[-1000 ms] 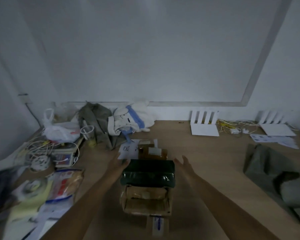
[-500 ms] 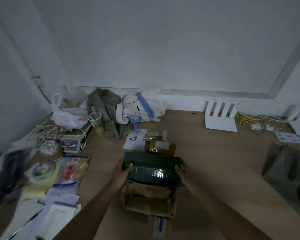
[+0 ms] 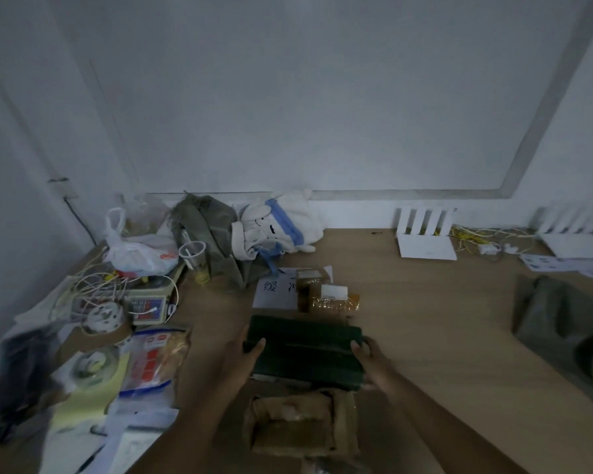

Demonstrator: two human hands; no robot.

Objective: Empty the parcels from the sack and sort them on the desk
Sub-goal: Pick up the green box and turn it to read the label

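Dim room, wooden desk (image 3: 425,319) against a pale wall. I see one dark green parcel (image 3: 303,354) gripped at both ends, left hand (image 3: 245,352) and right hand (image 3: 368,354) curled around it, probably to carry it level. One brown parcel (image 3: 302,425) sits toward the near edge, two taped ones (image 3: 326,295) beyond, the sack (image 3: 558,323) at the right edge.

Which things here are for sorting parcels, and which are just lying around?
For the job:
dark green wrapped parcel, gripped by left hand and right hand
brown cardboard parcel
small tape-wrapped brown parcels

Lying about:
white plush toy
clear plastic cup
white router
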